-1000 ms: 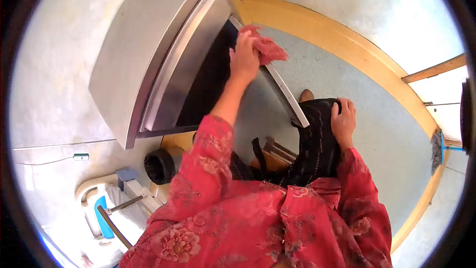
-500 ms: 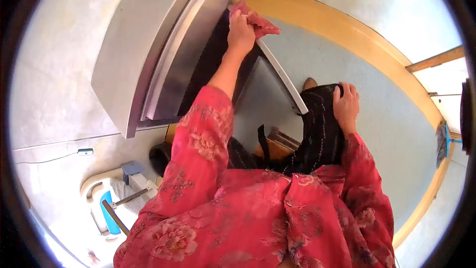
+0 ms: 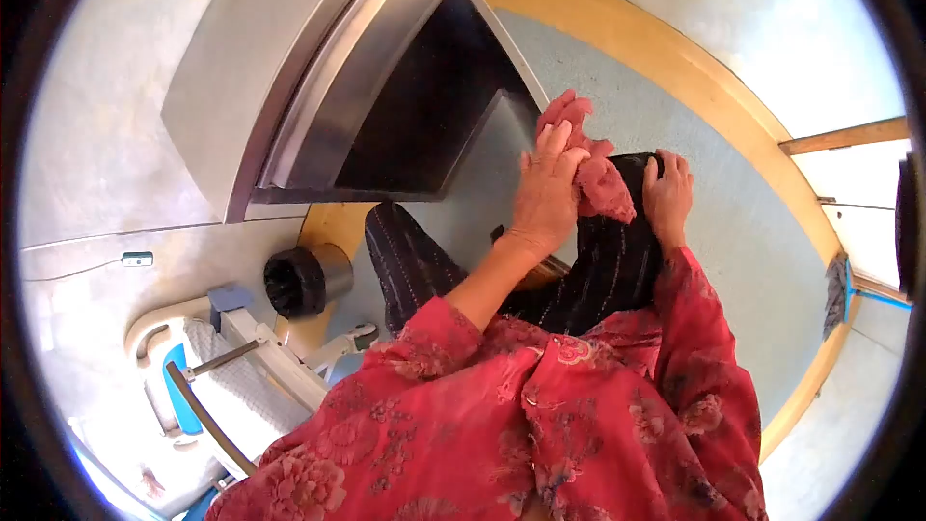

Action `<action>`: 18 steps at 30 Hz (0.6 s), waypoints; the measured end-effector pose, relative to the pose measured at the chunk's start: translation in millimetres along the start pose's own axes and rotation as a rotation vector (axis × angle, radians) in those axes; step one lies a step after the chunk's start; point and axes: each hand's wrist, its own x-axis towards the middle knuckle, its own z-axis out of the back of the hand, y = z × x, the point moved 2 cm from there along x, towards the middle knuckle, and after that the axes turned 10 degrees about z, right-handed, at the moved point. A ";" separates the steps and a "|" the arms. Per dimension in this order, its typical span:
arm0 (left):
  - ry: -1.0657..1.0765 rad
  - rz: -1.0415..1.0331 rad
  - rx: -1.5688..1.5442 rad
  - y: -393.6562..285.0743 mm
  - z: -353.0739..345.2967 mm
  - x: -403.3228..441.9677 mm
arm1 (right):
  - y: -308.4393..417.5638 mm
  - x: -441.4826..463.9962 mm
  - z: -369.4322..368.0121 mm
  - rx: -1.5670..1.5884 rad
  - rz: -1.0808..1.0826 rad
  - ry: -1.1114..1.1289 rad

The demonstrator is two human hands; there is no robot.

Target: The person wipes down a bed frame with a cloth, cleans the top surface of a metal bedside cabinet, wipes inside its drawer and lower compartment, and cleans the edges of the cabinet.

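My left hand (image 3: 548, 195) is closed on a crumpled red cloth (image 3: 603, 178), at the near end of the pale metal edge (image 3: 509, 46) of a steel cabinet (image 3: 260, 58). The cloth hangs out past my fingers, over my right knee. Resting on the black trousers (image 3: 617, 251) at that knee, my right hand (image 3: 668, 195) has its fingers slightly apart and holds nothing. Beyond the metal edge's inner side is a dark panel (image 3: 434, 87).
A bin with a black liner (image 3: 294, 283) stands at the left by the wall. Below it is a white and blue chair-like frame (image 3: 207, 376) with a metal bar. A yellow skirting (image 3: 675, 48) curves round the grey floor (image 3: 762, 232). A dark mop head (image 3: 835, 297) is at the right.
My left hand has come down along the metal edge toward my right knee with the red cloth. My right hand has stayed on the knee. The bin shows more fully.
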 end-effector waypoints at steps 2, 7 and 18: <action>0.029 0.026 0.111 -2.3 1.4 6.2 | -1.9 -2.1 1.3 0.003 0.001 0.000; 0.014 0.091 0.143 -4.3 -5.7 47.0 | -4.9 -1.4 9.2 0.016 -0.061 0.024; -0.088 0.079 0.178 82.4 11.8 155.7 | -17.3 2.1 5.7 0.044 -0.070 0.011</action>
